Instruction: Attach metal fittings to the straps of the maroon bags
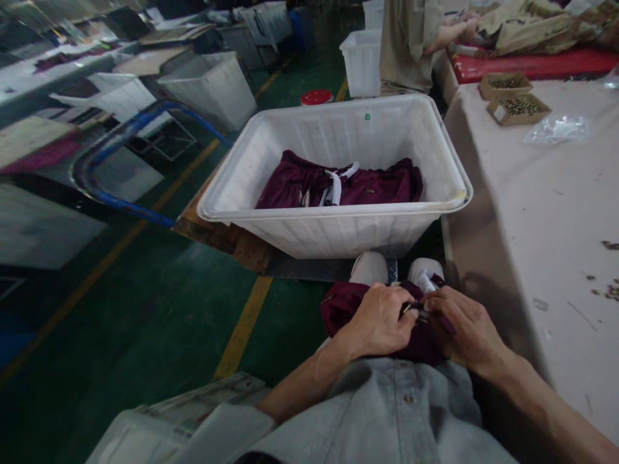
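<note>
A maroon garment hangs in front of my body, between me and my white shoes. My left hand is closed on it, thumb and fingers pinched near a small dark piece with a metallic glint. Close beside it, my right hand grips the same garment, its fingers near a narrow strip of the cloth. What exactly sits between the fingertips is too small to make out. Ahead, a large white plastic tub holds more maroon garments with white strips on top.
The tub rests on a wooden trolley with a blue handle. To my right, a covered table bears boxes of small metal fittings, a plastic bag and loose fittings. Another person stands beyond the tub.
</note>
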